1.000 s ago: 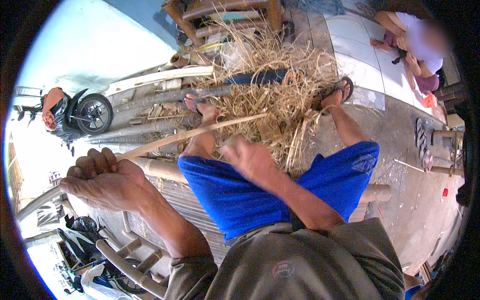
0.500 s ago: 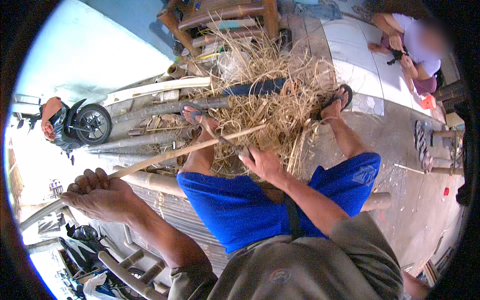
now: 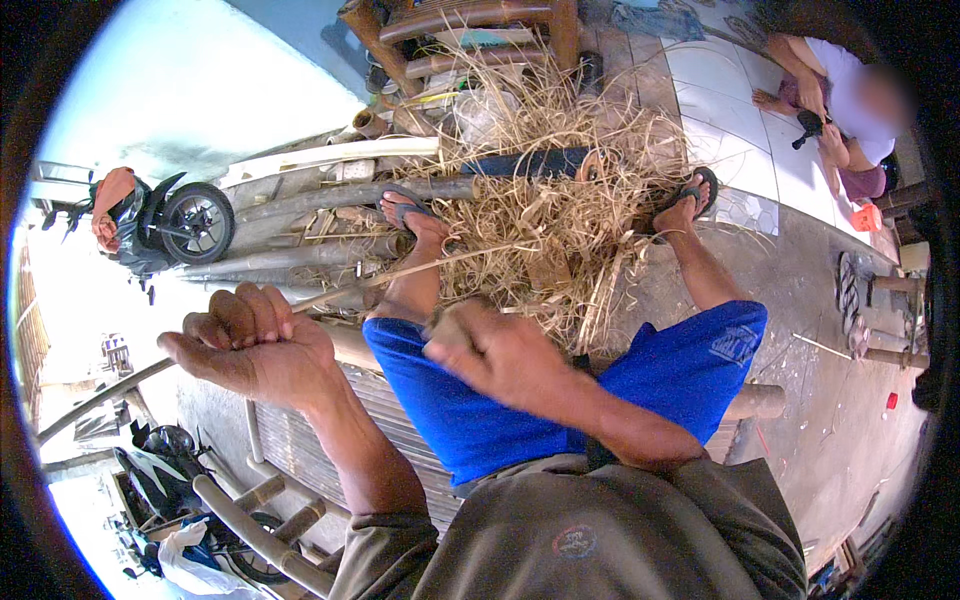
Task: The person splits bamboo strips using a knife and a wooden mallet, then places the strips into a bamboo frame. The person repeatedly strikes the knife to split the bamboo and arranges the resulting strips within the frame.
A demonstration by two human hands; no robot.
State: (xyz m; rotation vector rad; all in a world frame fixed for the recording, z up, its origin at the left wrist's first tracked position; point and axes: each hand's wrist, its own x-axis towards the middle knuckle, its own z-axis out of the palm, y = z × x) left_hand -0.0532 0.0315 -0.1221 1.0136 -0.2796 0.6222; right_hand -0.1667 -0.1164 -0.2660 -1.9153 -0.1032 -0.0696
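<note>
A long, thin bamboo strip (image 3: 415, 267) crosses in front of me, from the far left over my shin to the pile of shavings. My left hand (image 3: 250, 340) is closed round it, fingers curled over the top. My right hand (image 3: 500, 355) is closed and blurred, nearer my lap than the strip. It grips a knife whose blade showed earlier; at this moment the hand hides most of it. Curly bamboo shavings (image 3: 560, 215) lie heaped between my sandalled feet.
Bamboo poles (image 3: 350, 203) lie on the floor to the left, near a parked motorcycle (image 3: 190, 225). Another motorcycle (image 3: 165, 475) and a bamboo frame (image 3: 255, 530) stand lower left. A bamboo seat (image 3: 470, 22) is ahead. A person (image 3: 835, 110) sits at far right, holding a dark object.
My right hand has drawn back toward my body and to the left, turning so the blade no longer shows. My left hand has shifted up and right with the strip.
</note>
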